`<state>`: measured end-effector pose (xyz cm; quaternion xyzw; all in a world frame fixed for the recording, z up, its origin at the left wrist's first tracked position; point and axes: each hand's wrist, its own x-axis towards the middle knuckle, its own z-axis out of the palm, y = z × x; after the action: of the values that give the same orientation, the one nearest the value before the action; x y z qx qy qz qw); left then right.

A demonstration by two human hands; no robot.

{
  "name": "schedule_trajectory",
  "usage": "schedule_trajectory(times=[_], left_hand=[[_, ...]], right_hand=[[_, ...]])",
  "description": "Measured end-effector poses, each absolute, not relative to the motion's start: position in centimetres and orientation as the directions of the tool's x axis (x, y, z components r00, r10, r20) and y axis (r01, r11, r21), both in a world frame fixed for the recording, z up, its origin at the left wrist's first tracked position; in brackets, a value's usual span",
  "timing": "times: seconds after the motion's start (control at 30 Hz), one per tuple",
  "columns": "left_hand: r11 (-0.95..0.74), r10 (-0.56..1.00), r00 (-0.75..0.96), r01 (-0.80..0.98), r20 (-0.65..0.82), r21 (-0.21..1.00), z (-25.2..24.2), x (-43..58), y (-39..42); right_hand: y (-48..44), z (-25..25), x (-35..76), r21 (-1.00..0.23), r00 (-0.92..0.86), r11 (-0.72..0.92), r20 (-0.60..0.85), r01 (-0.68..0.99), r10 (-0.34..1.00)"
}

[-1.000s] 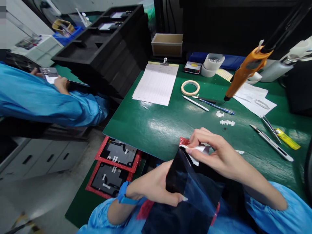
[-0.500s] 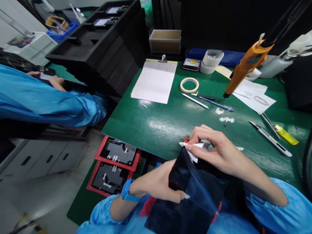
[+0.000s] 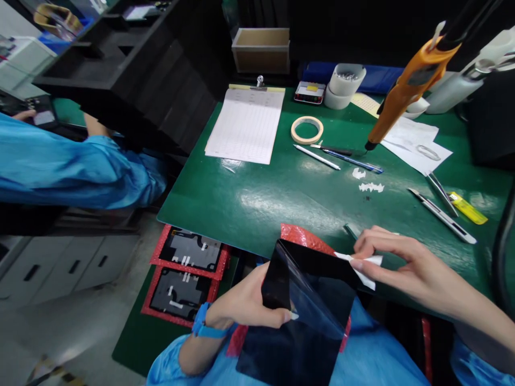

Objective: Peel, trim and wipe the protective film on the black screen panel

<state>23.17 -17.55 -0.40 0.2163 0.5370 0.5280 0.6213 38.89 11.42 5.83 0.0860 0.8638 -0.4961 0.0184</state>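
My left hand [image 3: 251,300] grips the left edge of a glossy black screen panel [image 3: 292,346], its thumb lying on the front. A clear film [image 3: 308,292] runs slantwise across the panel's face and looks partly lifted. Red bubble wrap [image 3: 301,236] shows behind the panel's top edge and at its sides. At the panel's upper right corner, my right hand [image 3: 396,260] pinches a crumpled white wipe [image 3: 367,280] between thumb and fingers. Whether the wipe touches the panel I cannot tell. The panel is tilted above my lap at the table's front edge.
On the green table [image 3: 249,214] lie a clipboard [image 3: 247,126], a tape roll [image 3: 307,130], pens, a craft knife [image 3: 442,214] and tweezers. An orange electric screwdriver [image 3: 414,88] hangs at right. Two panels on red wrap [image 3: 177,295] sit lower left. A co-worker's blue sleeve [image 3: 72,166] is at left.
My right hand has moved right with the white wipe, from the panel's top left corner to its upper right. The red wrap behind the panel now shows more. The view has shifted slightly.
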Motion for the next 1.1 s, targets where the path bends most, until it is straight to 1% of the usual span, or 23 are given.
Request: schedule_trajectory(times=[0.1,0.17,0.23,0.3,0.4,0.47,0.63,0.8,0.97,1.03,1.1], left_hand=[[0.367,0.863,-0.179,-0.418,-0.472,0.831,-0.4,23.0,-17.9],[0.360,0.853,-0.216,-0.418,-0.476,0.834,-0.6,22.9,-18.3],[0.331,0.846,-0.271,-0.410,-0.460,0.850,-1.0,22.9,-18.8],[0.276,0.849,-0.319,-0.412,-0.421,0.868,-1.5,23.0,-19.2],[0.207,0.862,-0.335,-0.453,-0.381,0.867,-2.0,23.1,-19.6],[0.202,0.861,-0.329,-0.479,-0.389,0.854,-2.0,23.2,-19.6],[0.201,0.866,-0.296,-0.531,-0.403,0.823,-1.2,23.2,-19.4],[0.185,0.877,-0.292,-0.526,-0.380,0.830,-1.0,23.5,-19.2],[0.200,0.868,-0.301,-0.514,-0.394,0.834,-1.3,23.7,-19.2],[0.205,0.862,-0.306,-0.517,-0.403,0.831,-1.2,24.0,-19.4],[0.199,0.831,-0.349,-0.539,-0.432,0.818,-0.8,24.3,-19.6]], right_hand=[[12.4,5.8,39.9,-0.853,-0.976,0.476,-0.171,0.215,0.135],[13.1,5.9,40.6,-0.854,-0.974,0.472,-0.161,0.217,0.157],[13.5,6.0,41.1,-0.849,-0.972,0.487,-0.116,0.205,0.207],[13.6,6.3,41.4,-0.838,-0.956,0.513,-0.034,0.187,0.292],[12.5,6.9,41.5,-0.829,-0.923,0.538,0.074,0.153,0.376],[11.4,7.2,41.4,-0.831,-0.922,0.544,0.117,0.113,0.370],[8.5,7.0,41.0,-0.854,-0.927,0.519,0.159,0.044,0.340],[7.1,5.6,40.4,-0.862,-0.915,0.504,0.163,0.049,0.368],[7.3,4.4,38.9,-0.869,-0.862,0.488,0.183,0.083,0.474],[7.6,4.0,38.1,-0.871,-0.819,0.482,0.204,0.099,0.537],[8.1,3.7,37.5,-0.878,-0.759,0.465,0.225,0.113,0.611]])
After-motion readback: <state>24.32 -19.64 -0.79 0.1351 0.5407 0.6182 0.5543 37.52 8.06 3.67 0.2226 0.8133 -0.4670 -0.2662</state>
